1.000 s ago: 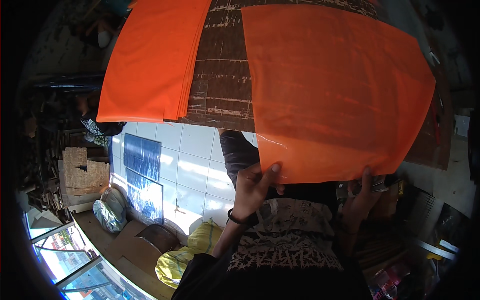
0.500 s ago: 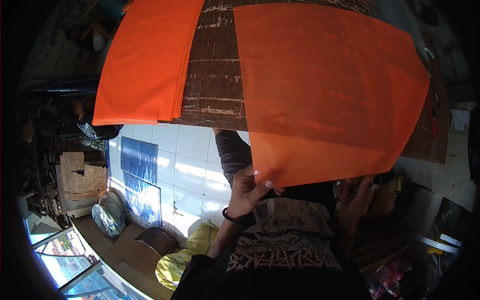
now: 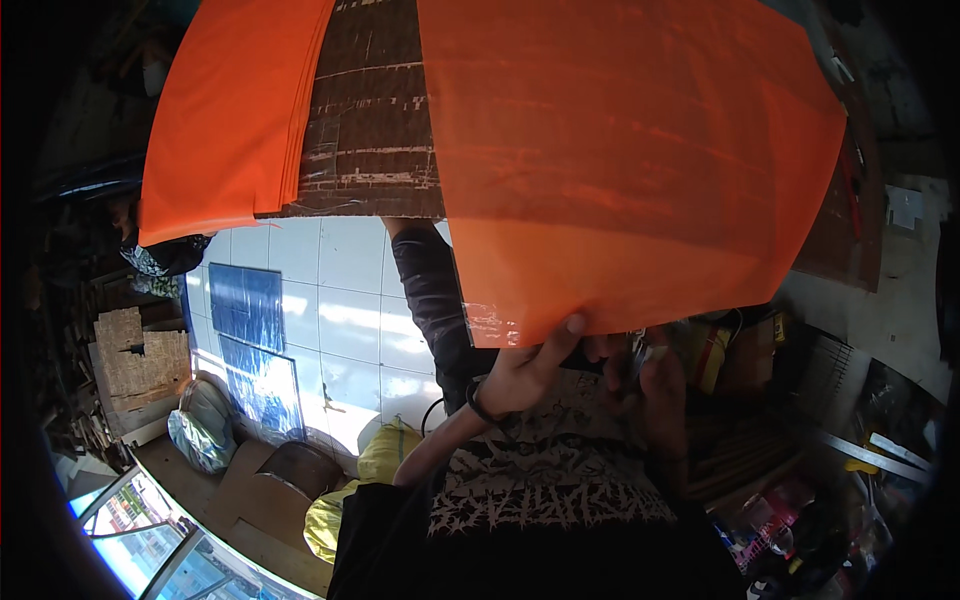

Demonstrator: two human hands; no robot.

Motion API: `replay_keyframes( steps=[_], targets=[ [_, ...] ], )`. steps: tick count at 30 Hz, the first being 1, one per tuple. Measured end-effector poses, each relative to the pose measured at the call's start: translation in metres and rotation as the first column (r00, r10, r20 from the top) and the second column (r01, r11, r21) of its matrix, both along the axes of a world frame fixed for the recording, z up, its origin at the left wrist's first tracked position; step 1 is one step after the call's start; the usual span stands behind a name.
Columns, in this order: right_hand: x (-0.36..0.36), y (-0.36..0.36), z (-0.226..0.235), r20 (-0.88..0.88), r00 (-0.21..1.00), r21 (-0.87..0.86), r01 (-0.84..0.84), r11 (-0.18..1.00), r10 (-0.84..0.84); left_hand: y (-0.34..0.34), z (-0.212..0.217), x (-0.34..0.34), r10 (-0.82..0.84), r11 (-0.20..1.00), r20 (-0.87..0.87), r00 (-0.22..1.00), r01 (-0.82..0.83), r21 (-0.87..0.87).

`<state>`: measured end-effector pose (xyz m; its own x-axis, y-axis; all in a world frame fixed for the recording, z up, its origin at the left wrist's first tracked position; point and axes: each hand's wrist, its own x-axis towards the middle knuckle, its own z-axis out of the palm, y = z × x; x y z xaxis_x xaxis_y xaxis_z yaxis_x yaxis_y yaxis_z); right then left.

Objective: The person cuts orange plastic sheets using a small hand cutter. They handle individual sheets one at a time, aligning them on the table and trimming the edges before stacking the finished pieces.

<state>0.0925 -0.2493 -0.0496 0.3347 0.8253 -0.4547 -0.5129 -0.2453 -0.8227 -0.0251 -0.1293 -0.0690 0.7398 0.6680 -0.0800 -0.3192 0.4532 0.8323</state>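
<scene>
A thin, see-through orange fabric sheet (image 3: pixel 630 200) lies over the brown worn board, its near part hanging past the board's edge toward me. My left hand (image 3: pixel 530 375) pinches its near edge, thumb on top and the other fingers beneath. Close by on the right, just below that same edge, my right hand (image 3: pixel 655 385) is closed around a shiny metal tool (image 3: pixel 637 348) that looks like scissors. Shadow and fingers hide most of the tool. To the left rests a stack of folded orange fabric (image 3: pixel 235 110), its layers showing along the right side.
The brown board (image 3: pixel 375 130) fills the far middle. Blue sheets (image 3: pixel 260 385) lie on the white tiled floor (image 3: pixel 350 340) at left, near a plastic bag (image 3: pixel 200 430) and a yellow sack (image 3: pixel 388 452). A metal ruler (image 3: pixel 870 452) is among clutter at right.
My left hand has slid right along the fabric's near edge. My right hand has come left with the metal tool, close to the left hand. The whole view has shifted slightly.
</scene>
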Motion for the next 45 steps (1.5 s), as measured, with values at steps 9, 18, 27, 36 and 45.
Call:
replay_keyframes(
  steps=[9, 18, 27, 36, 45],
  targets=[
    [-0.003, 0.016, 0.008, -0.122, 0.991, 0.032, 0.058, 0.998, -0.054, -0.001, 0.011, 0.002, -0.035, 0.996, -0.074, 0.997, 0.029, -0.081],
    [-0.007, 0.024, 0.012, -0.13, 0.991, 0.075, 0.015, 0.997, -0.006, -0.002, 0.0, 0.0, -0.095, 0.992, -0.054, 0.994, 0.09, -0.09],
    [-0.013, 0.029, 0.018, -0.139, 0.99, 0.04, 0.007, 0.999, -0.002, -0.004, -0.005, -0.004, -0.074, 0.996, -0.045, 0.996, 0.075, 0.037],
    [-0.017, 0.033, 0.018, -0.156, 0.982, 0.003, 0.106, 0.994, -0.105, -0.006, -0.005, -0.002, -0.074, 0.995, -0.019, 0.997, 0.075, 0.059],
    [-0.016, 0.032, 0.015, -0.126, 0.986, 0.042, 0.113, 0.993, -0.107, -0.004, -0.002, 0.0, -0.106, 0.994, -0.058, 0.993, 0.108, 0.031]
  ],
)
